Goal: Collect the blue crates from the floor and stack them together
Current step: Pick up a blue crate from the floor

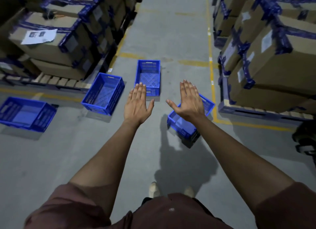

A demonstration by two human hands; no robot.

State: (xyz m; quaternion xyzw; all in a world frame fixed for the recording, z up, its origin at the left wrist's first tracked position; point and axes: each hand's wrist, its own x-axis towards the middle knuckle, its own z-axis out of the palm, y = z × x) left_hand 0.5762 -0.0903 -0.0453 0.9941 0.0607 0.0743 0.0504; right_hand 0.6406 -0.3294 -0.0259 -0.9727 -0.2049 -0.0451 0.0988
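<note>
Several empty blue plastic crates lie apart on the grey floor. One crate (pixel 148 75) stands straight ahead in the aisle. Another crate (pixel 104 93) sits to its left, turned at an angle. A third crate (pixel 25 113) lies at the far left. The nearest crate (pixel 183 126) is on the right, partly hidden behind my right hand (pixel 189 101). My left hand (pixel 138 105) is stretched out, palm down, fingers apart, its fingertips over the middle crate's near edge in the picture. Both hands are held in the air and hold nothing.
Cardboard boxes (pixel 51 39) with blue tape are piled on pallets along the left, and more boxes (pixel 273 58) along the right. Yellow floor lines (pixel 212 66) mark the aisle. My shoes (pixel 154 189) show at the bottom. A dark object (pixel 306 140) sits at the right edge.
</note>
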